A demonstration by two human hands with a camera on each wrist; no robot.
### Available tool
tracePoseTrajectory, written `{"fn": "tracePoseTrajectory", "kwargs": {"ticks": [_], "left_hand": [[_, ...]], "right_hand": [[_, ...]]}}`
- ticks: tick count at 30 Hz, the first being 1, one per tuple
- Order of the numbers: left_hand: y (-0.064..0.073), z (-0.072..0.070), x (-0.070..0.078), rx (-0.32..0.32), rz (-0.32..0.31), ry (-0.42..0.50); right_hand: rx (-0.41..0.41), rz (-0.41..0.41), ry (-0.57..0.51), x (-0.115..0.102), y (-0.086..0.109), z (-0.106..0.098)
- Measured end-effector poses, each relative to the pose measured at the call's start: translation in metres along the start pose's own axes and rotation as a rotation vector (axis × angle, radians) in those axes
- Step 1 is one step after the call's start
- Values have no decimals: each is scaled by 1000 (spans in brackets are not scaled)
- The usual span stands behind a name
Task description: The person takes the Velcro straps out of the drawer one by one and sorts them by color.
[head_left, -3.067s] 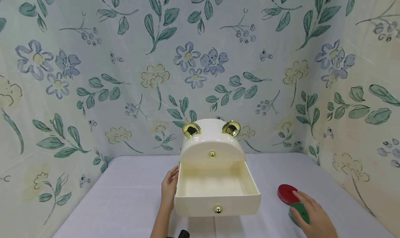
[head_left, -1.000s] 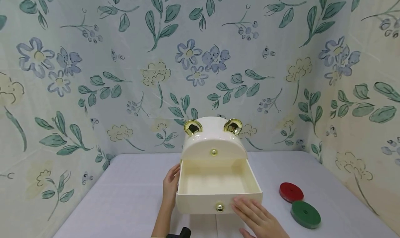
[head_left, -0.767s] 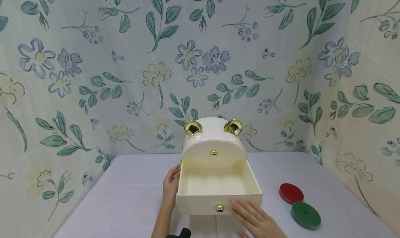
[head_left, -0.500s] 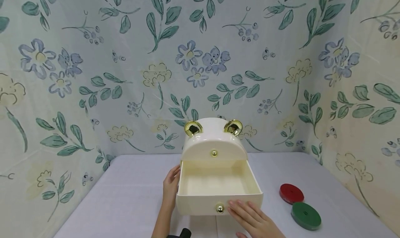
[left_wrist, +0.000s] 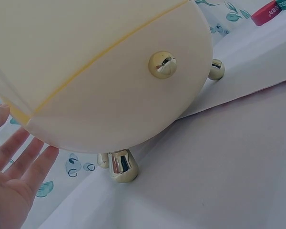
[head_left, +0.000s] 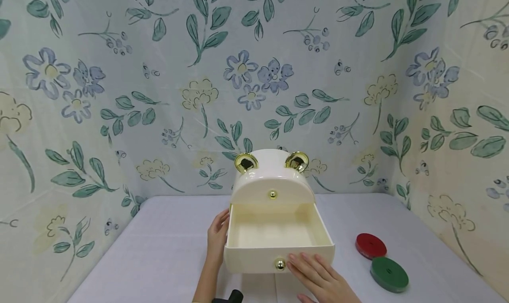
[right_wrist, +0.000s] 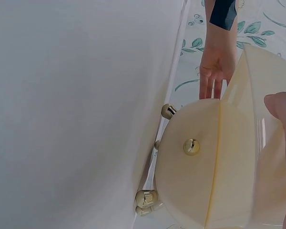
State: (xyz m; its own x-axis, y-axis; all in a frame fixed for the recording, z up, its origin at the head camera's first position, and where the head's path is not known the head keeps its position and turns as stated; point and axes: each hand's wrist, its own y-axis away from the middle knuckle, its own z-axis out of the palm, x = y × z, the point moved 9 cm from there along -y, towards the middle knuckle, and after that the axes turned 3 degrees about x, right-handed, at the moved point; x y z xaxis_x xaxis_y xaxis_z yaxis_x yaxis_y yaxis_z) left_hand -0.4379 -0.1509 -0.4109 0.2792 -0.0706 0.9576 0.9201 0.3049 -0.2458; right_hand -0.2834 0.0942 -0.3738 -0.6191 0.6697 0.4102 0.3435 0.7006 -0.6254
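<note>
Behind everything hangs a big pale cloth wall (head_left: pixel 254 42) with blue flowers and green leaves. In front of it is my bench (head_left: pixel 171 241), with a white cloth on top. Near the middle sits the shiny cream box with a round top (head_left: pixel 254 190), facing me. Its long cream drawer (head_left: pixel 248 259) sticks out toward me, so I can see right inside.

My right hand (head_left: pixel 322 281) lies flat on the front of the drawer, beside the knob, fingers straight and close together. It pinches nothing. My left hand (head_left: pixel 217 232) touches the box's left side, fingers stretched out. I think it's there so the box won't slide or tip.

Off to the right lie a flat round green disc (head_left: pixel 393 277) and a smaller red one (head_left: pixel 370 245). They meet at the edge, or almost; I can't tell. Neither blocks the drawer. My right hand hides one end of the drawer front, and the box hides the bench behind it.

A little black lump (head_left: pixel 234 297) pokes up by my left wrist. Two shiny gold eyes (head_left: pixel 246 163) stand on the box, gold feet (left_wrist: pixel 124 167) hold it up, and small round gold knobs (head_left: pixel 280 264) dot its front.
</note>
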Motion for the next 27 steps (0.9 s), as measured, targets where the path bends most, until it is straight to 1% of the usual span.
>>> {"fn": "tracePoseTrajectory", "kwargs": {"ticks": [6, 11, 14, 18, 21, 27], "left_hand": [[1, 0, 0, 6, -2, -9], [1, 0, 0, 9, -4, -12], [0, 0, 0, -1, 2, -13], [0, -1, -1, -1, 4, -23], [-1, -3, -1, 13, 3, -43], [-1, -4, -4, 32, -4, -73]], "right_hand": [[66, -23, -8, 0, -2, -2], [87, -19, -13, 1, -4, -3], [102, -14, -25, 3, -5, -2], [94, 0, -24, 5, -6, 0], [84, 11, -24, 7, -7, 3], [125, 1, -33, 9, -11, 4]]}}
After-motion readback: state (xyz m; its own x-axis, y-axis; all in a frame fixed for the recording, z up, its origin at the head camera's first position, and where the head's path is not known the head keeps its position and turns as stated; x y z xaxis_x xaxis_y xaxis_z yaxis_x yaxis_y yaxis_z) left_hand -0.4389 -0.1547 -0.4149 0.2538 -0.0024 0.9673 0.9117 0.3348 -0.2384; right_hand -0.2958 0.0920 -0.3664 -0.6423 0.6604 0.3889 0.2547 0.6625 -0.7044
